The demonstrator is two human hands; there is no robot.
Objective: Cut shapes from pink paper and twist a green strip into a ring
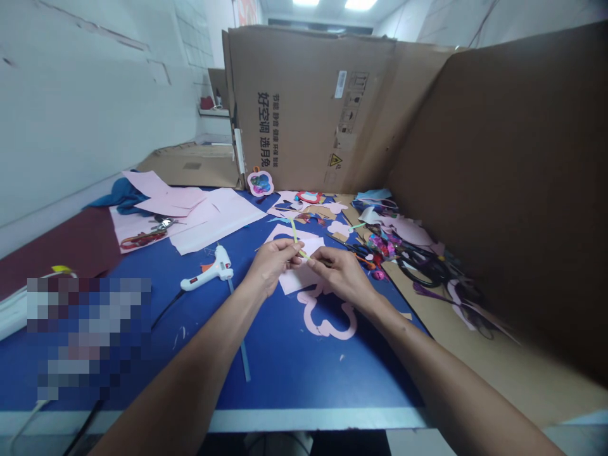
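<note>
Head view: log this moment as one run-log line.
left hand: green strip | right hand: green strip | below: pink paper | nearby: glue gun

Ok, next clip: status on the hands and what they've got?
Left hand and right hand pinching a pale green strip. Pink paper sheet beneath them. Hot glue gun off to the left, apart from the hands.

White wall [85, 107] at left, small wall shelf [213, 112] beyond; printed cardboard sheets [308, 107] and a plain brown panel [503, 177] screened the blue table [308, 380]; ceiling lights [332, 3] above.
</note>
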